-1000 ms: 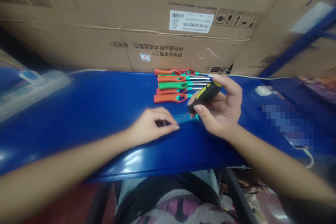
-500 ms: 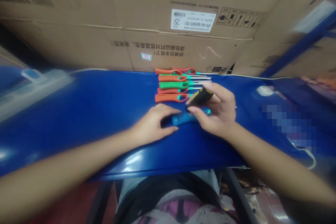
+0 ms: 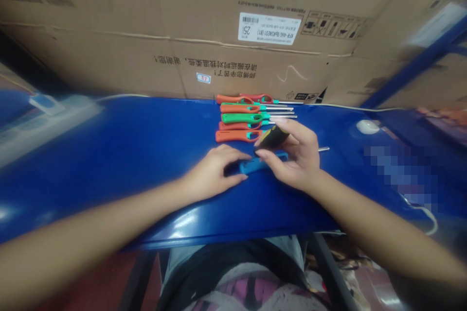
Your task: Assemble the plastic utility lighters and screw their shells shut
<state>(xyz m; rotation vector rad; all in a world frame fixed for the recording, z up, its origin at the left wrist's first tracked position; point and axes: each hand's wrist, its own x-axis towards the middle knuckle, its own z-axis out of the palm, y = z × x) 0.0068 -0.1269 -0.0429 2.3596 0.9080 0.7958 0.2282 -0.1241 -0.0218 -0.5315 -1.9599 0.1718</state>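
Note:
A blue long-nosed gas lighter (image 3: 251, 164) lies on the blue table near its front, its metal tube poking out to the right beyond my right hand. My left hand (image 3: 213, 171) holds the lighter's handle end between thumb and fingers. In my right hand (image 3: 299, 154) is a short screwdriver (image 3: 272, 138) with a black and yellow handle, tilted over the lighter's body. Its tip is too small and blurred to make out. Behind them lie several orange lighters (image 3: 233, 136) and a green lighter (image 3: 239, 118) in a stacked row, tubes pointing right.
A large cardboard box (image 3: 204, 19) walls off the back of the blue table (image 3: 153, 146). To the left sits a white power strip (image 3: 69, 116) with a plug. A white rounded object (image 3: 368, 127) and a white cable (image 3: 432, 218) are on the right.
My right hand and the screwdriver have shifted slightly left along the lighter, uncovering the end of its metal tube. The left hand stays in place.

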